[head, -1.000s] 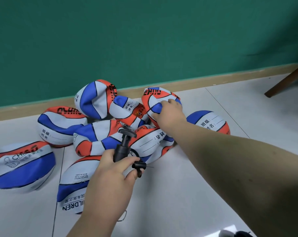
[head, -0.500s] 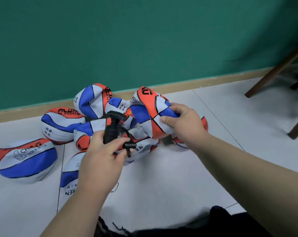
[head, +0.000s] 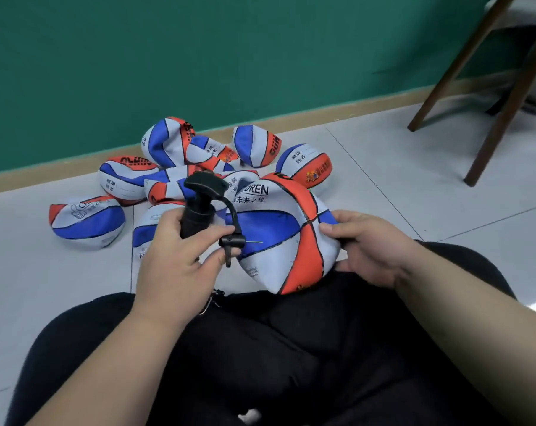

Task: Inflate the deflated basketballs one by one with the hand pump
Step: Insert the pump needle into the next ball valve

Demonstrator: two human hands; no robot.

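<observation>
While the left hand (head: 180,265) grips the pump (head: 196,217), right hand (head: 368,247) pinches the limp basketball (head: 279,229); needle (head: 254,241) barely visible

Soft, even light fills the scene, moderately bright and free of hard glare. The pale grey tiled floor (head: 414,179) carries only faint, diffuse shadows under the heap of flattened red, white and blue balls (head: 168,186) and beside the brown wooden chair legs (head: 505,118); one bright patch shows at its right edge. The dark green wall (head: 199,56) dims toward the top. Wide-angle distortion bows the tan skirting board (head: 61,170) and stretches the bare forearms (head: 445,318) at the bottom. The black trousers (head: 291,348) and the black plastic hand pump (head: 196,213) lose nearly all detail. Print on the red, white and blue deflated basketball (head: 276,222) nearest the camera is legible, though everything is slightly soft.
</observation>
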